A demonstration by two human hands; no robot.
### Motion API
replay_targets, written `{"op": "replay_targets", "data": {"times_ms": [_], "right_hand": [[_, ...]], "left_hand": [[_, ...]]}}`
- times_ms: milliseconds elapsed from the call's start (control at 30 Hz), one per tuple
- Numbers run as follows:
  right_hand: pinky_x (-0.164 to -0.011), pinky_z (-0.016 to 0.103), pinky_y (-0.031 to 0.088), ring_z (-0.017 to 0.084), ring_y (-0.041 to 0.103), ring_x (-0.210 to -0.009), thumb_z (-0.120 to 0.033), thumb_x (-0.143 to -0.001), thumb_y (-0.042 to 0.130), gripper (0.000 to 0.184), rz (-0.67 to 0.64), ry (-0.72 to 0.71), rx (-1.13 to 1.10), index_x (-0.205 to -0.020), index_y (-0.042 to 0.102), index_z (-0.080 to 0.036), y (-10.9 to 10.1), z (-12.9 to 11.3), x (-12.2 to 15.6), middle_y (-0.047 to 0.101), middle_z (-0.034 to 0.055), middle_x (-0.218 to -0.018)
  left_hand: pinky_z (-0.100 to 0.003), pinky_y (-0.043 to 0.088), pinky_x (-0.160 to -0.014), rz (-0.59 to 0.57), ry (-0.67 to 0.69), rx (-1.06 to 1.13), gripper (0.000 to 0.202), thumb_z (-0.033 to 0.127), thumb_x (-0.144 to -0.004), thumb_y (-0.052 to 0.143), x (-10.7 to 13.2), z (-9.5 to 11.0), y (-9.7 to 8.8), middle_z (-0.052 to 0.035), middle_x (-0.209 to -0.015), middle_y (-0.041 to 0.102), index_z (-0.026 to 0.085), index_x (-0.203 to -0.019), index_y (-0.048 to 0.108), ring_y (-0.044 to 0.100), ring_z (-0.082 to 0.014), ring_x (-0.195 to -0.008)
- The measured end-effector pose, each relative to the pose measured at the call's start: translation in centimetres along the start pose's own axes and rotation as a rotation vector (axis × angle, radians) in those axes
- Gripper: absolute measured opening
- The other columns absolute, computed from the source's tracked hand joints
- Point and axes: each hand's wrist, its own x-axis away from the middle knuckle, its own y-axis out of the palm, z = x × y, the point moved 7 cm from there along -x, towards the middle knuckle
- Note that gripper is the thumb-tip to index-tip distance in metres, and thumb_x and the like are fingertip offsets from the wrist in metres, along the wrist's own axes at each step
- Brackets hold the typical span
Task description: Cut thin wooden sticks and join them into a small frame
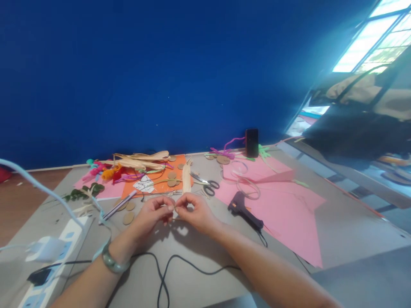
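My left hand [154,214] and my right hand [196,214] meet at the fingertips over the grey table. Both are closed in a pinch on something small, mostly hidden by the fingers and too small to name. Just beyond them lies a pale flat strip [186,177], with a pair of scissors [210,187] to its right. A black hot glue gun [245,211] rests on its side right of my right hand. Several brown cardboard discs [128,218] and a pen [118,206] lie left of my left hand.
Pink paper [289,222] covers the right, orange paper [160,186] the back left, near bundled pale strips [141,161] and colourful fuzzy pieces [111,173]. A phone [252,143] stands against the blue wall. A white power strip [72,233] and black cable [192,267] lie nearer. Another person [362,124] is at right.
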Motion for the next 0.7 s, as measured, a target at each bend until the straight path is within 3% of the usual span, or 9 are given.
{"op": "replay_targets", "data": {"times_ms": [133,267,367,700], "right_hand": [[-0.055,0.023,0.04,0.011,0.051,-0.058,-0.017,-0.075,0.059,0.006,0.02,-0.099,0.059,-0.069,0.059,-0.017,-0.2,-0.9,0.1,0.059,-0.001,-0.064],[-0.068,0.029,0.039,0.012,0.052,-0.061,-0.02,-0.076,0.063,0.008,0.122,-0.374,0.267,-0.07,0.058,-0.018,-0.9,-2.9,0.7,0.059,-0.001,-0.065],[-0.072,0.032,0.036,0.013,0.053,-0.062,-0.019,-0.079,0.06,0.006,0.125,-0.511,0.365,-0.073,0.058,-0.018,-0.6,-3.4,1.1,0.06,-0.0002,-0.066],[-0.074,0.033,0.035,0.013,0.056,-0.064,-0.019,-0.083,0.057,0.01,0.116,-0.563,0.382,-0.074,0.058,-0.018,-0.4,-3.4,1.2,0.063,0.0,-0.068]], "left_hand": [[-0.017,0.035,-0.047,-0.04,-0.087,0.093,0.016,0.027,-0.074,0.068,0.1,-0.4,0.2,0.0005,-0.06,0.055,0.014,-0.072,0.059,0.049,-0.0084,-0.054],[-0.017,0.036,-0.047,-0.033,-0.095,0.122,0.016,0.027,-0.074,0.069,0.0,-0.4,0.1,0.001,-0.058,0.054,0.014,-0.073,0.06,0.048,-0.0073,-0.051],[-0.017,0.035,-0.047,-0.035,-0.091,0.119,0.017,0.027,-0.074,0.069,0.0,-0.4,0.1,0.0013,-0.057,0.053,0.013,-0.073,0.06,0.047,-0.0066,-0.05],[-0.017,0.034,-0.046,-0.021,-0.072,0.102,0.017,0.027,-0.072,0.072,-0.1,-0.5,-0.3,0.0027,-0.054,0.053,0.013,-0.069,0.062,0.045,-0.0059,-0.049]]}}
